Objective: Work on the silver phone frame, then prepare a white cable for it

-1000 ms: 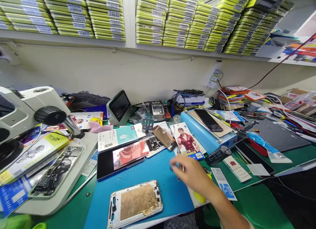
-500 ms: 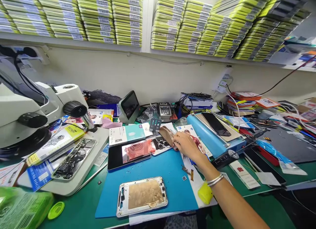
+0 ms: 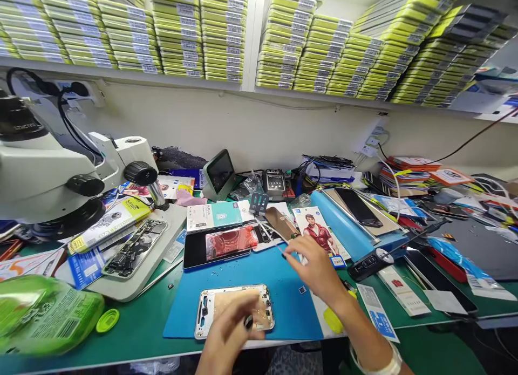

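My right hand (image 3: 313,264) is over the right part of the blue mat (image 3: 226,275), its fingers pinched together. A small dark tip shows at the fingertips, too small to name. Just beyond lies a brown phone-shaped panel (image 3: 280,223). Low in front, my left hand (image 3: 232,332) is smeared by motion, with fingers curved and apart from the thumb; a dark spot shows among them. Partly hidden behind it is a white phone frame (image 3: 203,321) with a gold-coloured inner plate. A black phone (image 3: 194,251) with a red picture on its screen lies at the mat's far edge.
A microscope (image 3: 52,175) stands at the left, with an opened phone (image 3: 135,248) on its base. A green bottle (image 3: 48,315) lies at the front left. On the right are a blue machine (image 3: 338,218) and a black handheld tool (image 3: 370,263). Stacked yellow-green boxes (image 3: 222,35) fill the shelf.
My right hand has pulled back from the brown panel towards the mat. My left hand has come into view over the white frame. The camera view has shifted slightly left.
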`<state>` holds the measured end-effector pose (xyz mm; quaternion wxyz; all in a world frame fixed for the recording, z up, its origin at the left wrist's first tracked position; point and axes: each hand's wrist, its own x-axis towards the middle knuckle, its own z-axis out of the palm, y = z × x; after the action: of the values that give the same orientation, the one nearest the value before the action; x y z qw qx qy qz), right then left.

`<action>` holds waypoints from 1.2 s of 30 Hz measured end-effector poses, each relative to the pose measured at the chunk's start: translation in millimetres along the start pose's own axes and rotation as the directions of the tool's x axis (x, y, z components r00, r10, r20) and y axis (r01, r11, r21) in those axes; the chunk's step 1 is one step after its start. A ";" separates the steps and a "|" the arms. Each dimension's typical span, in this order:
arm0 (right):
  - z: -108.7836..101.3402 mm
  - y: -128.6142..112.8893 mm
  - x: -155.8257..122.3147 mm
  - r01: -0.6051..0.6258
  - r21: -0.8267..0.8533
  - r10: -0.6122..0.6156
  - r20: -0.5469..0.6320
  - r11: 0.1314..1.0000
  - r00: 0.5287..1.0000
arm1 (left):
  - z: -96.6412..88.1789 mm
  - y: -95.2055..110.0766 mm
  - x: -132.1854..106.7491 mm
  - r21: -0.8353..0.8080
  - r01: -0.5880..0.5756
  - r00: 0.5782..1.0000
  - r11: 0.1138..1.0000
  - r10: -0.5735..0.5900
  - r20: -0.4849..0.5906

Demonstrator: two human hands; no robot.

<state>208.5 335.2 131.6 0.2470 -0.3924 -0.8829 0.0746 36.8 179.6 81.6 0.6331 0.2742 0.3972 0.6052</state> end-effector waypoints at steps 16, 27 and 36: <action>-18.7 -40.8 -106.1 -0.272 0.596 0.349 -0.016 0.756 0.937 | 13.9 24.2 -18.4 -0.025 0.026 0.950 0.999 -0.017 0.313; -1.3 -43.8 -83.0 -0.366 0.930 0.031 0.365 0.031 0.930 | -21.6 16.4 -27.2 -0.121 0.039 0.934 0.992 0.007 0.358; -14.5 -43.2 -90.0 -0.420 0.904 0.039 0.418 0.079 0.907 | -49.7 20.3 -24.8 -0.005 -0.065 0.943 0.998 0.063 0.327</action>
<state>238.6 239.3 124.3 0.2973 -0.2496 -0.5597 0.7322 -14.7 150.8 76.1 0.6694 0.3852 0.2793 0.5706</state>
